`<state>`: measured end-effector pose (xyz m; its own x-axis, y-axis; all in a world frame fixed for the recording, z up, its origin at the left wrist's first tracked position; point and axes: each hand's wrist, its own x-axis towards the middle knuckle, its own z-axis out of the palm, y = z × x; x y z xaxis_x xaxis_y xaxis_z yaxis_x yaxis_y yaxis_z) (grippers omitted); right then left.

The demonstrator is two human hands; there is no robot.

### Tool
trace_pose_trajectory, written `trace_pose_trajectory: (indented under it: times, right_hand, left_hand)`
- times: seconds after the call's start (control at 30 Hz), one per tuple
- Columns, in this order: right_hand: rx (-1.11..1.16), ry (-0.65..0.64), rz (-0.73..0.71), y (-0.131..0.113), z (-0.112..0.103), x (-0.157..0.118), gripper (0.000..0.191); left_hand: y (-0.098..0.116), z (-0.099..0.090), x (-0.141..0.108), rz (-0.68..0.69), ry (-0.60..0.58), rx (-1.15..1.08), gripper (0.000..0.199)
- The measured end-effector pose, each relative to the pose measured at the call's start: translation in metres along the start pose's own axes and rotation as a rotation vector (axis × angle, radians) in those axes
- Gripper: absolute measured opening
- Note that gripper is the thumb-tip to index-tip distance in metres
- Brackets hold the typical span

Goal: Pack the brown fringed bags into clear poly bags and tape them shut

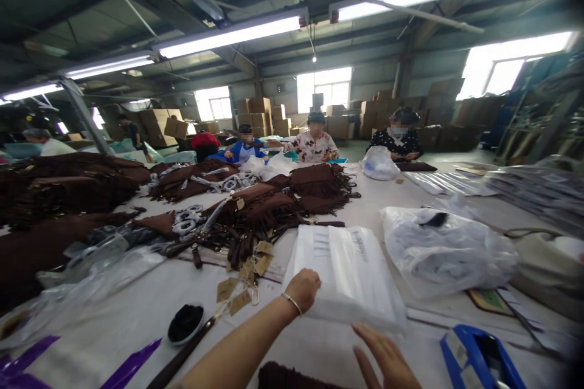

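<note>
Stack of clear plastic bags lies flat on the worktop, straight in front of the person, nearer its near edge than its far one. The left hand is at the near left side of the stack with its fingers curled in; whether they pinch a bag or only press on the pile, I cannot tell. The right hand, toward the near edge, has its fingers spread wide and holds nothing that shows. To handle such film well, I would part a single bag at a corner, keep light pressure on those beneath (slick plastic probably slides and clings at once), and lift without tugging. As for room, brown fringed bags crowd the left and far parts of the worktop, and their paper tags lie near the left side of the stack, where a low forearm could snag them. A crumpled plastic bundle sits just beside the stack on the right; toward the near right corner stands a blue tape dispenser, with a bare patch between it and the right hand.
</note>
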<state>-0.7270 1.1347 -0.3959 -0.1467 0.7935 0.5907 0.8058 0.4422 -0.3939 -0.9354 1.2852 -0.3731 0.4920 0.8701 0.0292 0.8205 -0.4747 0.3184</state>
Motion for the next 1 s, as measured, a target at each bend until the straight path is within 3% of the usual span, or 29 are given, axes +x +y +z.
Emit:
trace_pose_trajectory:
  times: [0.1,0.17,0.33,0.53,0.63,0.77,0.87,1.0]
  right_hand:
    - [0.093,-0.174,0.405,0.002,-0.007,0.031,0.04]
    - [0.195,-0.3,0.506,-0.006,-0.003,0.046,0.043]
    - [0.082,-0.353,0.272,-0.024,0.015,0.067,0.042]
    - [-0.18,-0.599,0.292,0.023,0.033,0.078,0.046]
    - [-0.202,-0.598,0.313,0.031,0.033,0.079,0.048]
    - [-0.176,-0.529,0.231,0.002,0.031,0.08,0.052]
    - [-0.164,-0.509,0.172,-0.017,0.033,0.08,0.042]
    - [-0.204,-0.495,0.228,0.001,0.027,0.071,0.035]
  left_hand:
    - [0.002,0.005,-0.01,0.009,0.012,0.019,0.023]
    - [0.002,0.007,-0.014,-0.01,0.034,0.028,0.025]
    - [0.002,0.014,-0.018,0.007,0.099,0.095,0.028]
    - [-0.005,0.017,-0.033,0.056,0.124,0.199,0.018]
    - [-0.013,0.011,-0.042,0.049,0.148,0.235,0.018]
    - [-0.013,0.009,-0.053,0.044,0.19,0.249,0.02]
    - [-0.005,0.009,-0.062,0.062,0.2,0.24,0.024]
    - [-0.005,0.0,-0.079,0.151,0.04,0.214,0.037]
